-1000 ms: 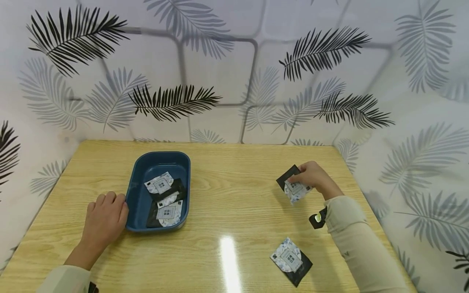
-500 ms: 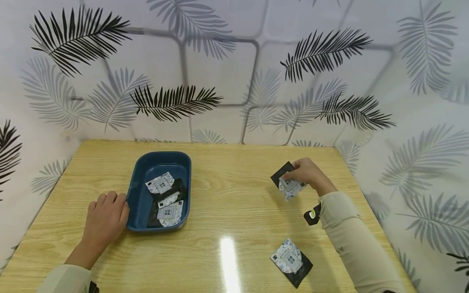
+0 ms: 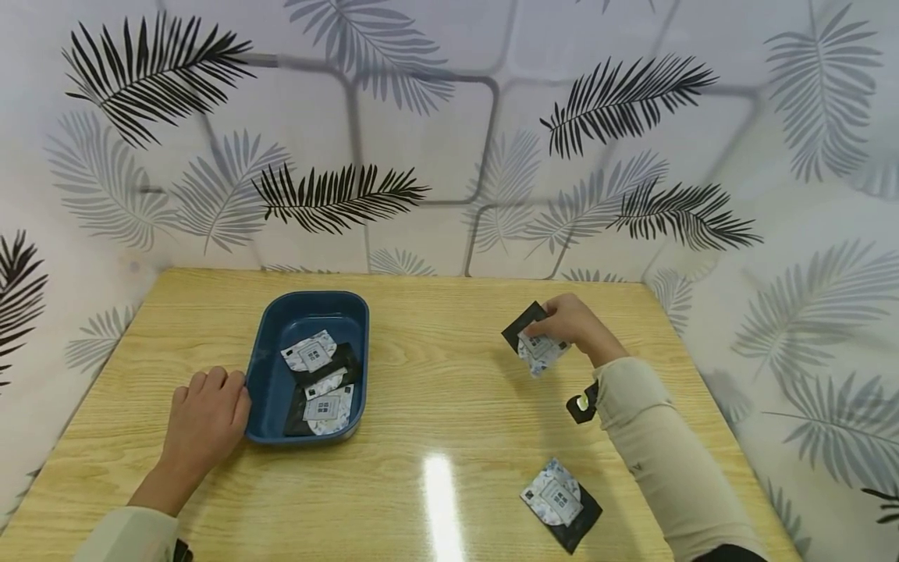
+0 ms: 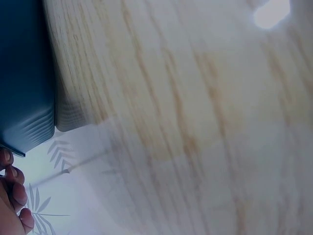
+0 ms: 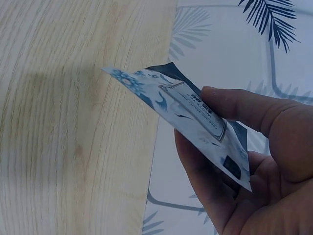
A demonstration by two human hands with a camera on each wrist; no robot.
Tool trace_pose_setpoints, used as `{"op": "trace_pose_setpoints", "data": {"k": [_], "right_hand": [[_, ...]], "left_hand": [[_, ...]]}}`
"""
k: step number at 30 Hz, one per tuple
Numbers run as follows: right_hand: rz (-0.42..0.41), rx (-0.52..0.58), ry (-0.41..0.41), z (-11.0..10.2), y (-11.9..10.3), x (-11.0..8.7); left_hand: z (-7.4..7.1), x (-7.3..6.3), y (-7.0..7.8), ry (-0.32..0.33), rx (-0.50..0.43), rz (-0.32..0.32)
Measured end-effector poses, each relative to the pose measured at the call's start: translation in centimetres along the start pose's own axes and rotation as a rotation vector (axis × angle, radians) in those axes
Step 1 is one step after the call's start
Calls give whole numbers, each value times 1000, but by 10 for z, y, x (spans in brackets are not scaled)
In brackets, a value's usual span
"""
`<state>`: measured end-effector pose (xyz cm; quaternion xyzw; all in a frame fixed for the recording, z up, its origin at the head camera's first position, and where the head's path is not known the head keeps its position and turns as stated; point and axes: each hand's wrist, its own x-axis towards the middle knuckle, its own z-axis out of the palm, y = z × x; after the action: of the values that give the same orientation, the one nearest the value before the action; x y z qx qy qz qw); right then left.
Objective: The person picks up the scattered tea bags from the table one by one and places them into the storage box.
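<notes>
While right hand (image 3: 574, 323) pinches printed sachet (image 3: 541, 353) near table's (image 3: 449, 375) far-right corner: avoid creasing
Left hand (image 3: 209, 414): fingers' grip unclear

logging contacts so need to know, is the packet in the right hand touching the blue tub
Apart: the head view shows wooden tabletop between the packet, held in the right hand, and the blue tub.
</notes>
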<state>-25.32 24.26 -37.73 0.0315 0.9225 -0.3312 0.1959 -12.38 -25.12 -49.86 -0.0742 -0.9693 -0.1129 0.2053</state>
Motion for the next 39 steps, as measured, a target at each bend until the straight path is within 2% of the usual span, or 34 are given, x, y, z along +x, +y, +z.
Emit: {"op": "trace_pose_setpoints", "data": {"k": [12, 21, 31, 39], "right_hand": [[-31, -4, -19, 7, -17, 4], [-55, -17, -12, 11, -25, 6], [-60, -17, -19, 18, -44, 7], [-77, -15, -31, 24, -58, 10]], "left_hand": [[-1, 0, 1, 8, -6, 0], [-1, 0, 1, -11, -6, -14], [1, 0, 0, 14, -10, 1], [0, -1, 0, 3, -9, -3]]}}
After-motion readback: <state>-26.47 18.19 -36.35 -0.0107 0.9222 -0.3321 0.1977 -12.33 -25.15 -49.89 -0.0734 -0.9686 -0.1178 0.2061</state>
